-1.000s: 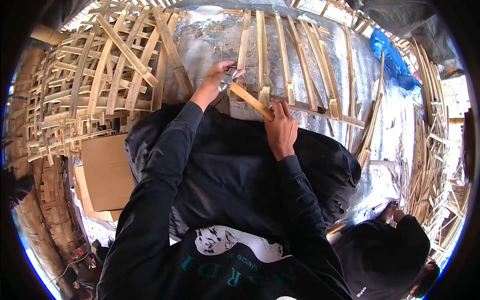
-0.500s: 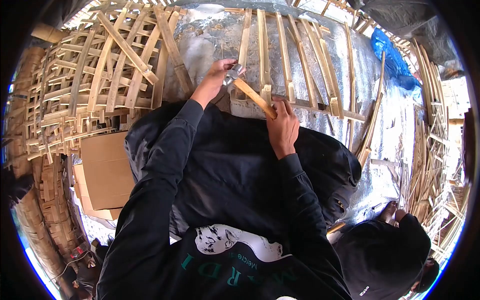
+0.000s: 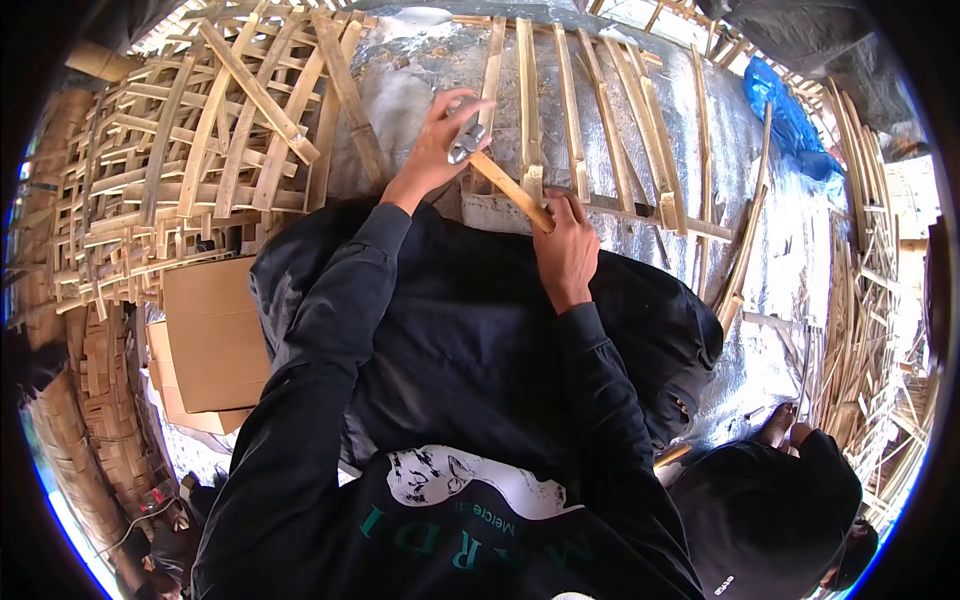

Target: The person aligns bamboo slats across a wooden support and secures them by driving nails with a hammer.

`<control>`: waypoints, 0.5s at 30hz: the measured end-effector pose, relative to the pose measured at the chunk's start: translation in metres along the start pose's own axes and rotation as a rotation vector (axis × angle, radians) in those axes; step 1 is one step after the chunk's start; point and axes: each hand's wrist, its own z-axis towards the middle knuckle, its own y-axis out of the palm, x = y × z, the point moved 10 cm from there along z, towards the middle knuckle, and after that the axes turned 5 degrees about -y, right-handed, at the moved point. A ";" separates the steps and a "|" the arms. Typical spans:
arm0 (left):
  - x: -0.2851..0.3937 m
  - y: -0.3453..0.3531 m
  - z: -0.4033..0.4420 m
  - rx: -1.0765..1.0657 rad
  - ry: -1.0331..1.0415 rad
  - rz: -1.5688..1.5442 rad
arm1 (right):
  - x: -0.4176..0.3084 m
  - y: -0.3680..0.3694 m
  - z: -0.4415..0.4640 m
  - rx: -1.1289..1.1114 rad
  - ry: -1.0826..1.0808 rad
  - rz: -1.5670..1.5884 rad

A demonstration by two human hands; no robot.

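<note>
In the head view, the right hand (image 3: pixel 568 250) is closed around the lower end of the wooden handle of a hammer (image 3: pixel 505 186), fingers curled over the grip. The hammer lies slantwise between the two hands, its metal head up by the left hand (image 3: pixel 430 150). That left hand is partly open, fingers raised and spread apart behind the head; whether its palm touches the metal, I cannot tell.

Just beyond the hammer, near both hands, is a pale block (image 3: pixel 496 213). Past the hands, bamboo strips (image 3: pixel 568 110) run away from the person, side by side with gaps between them, over a shiny silver sheet (image 3: pixel 400 95). A thin crossbar (image 3: pixel 655 219) extends to the right from near the right hand, by the strips' near ends.

To the left of the left hand is a woven bamboo lattice (image 3: pixel 190 130) with loose-looking slats across it; nearer the person on that side is a cardboard box (image 3: pixel 215 335). Well to the right of the right hand is crumpled blue plastic (image 3: pixel 780 115). Below and right of that hand, another person (image 3: pixel 770 510) in dark clothes is bent over.
</note>
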 end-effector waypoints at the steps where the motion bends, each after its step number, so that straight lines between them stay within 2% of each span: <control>1: 0.004 0.004 -0.001 -0.072 0.037 -0.023 | 0.001 0.001 0.000 -0.008 0.009 0.021; 6: 0.017 0.005 -0.009 -0.284 0.087 -0.072 | 0.006 0.003 -0.001 -0.023 0.020 0.040; 8: 0.005 0.014 -0.021 -0.583 -0.167 -0.140 | 0.009 0.006 -0.001 -0.057 0.027 0.066; 9: 0.003 0.012 -0.021 -0.583 -0.161 -0.137 | 0.010 0.003 0.000 -0.050 0.026 0.066; 11: 0.000 0.024 -0.032 -0.718 -0.080 0.054 | 0.009 0.004 0.000 -0.077 0.029 0.078; 15: -0.011 0.033 -0.035 -0.773 -0.104 0.089 | 0.008 -0.009 0.002 -0.007 0.054 0.197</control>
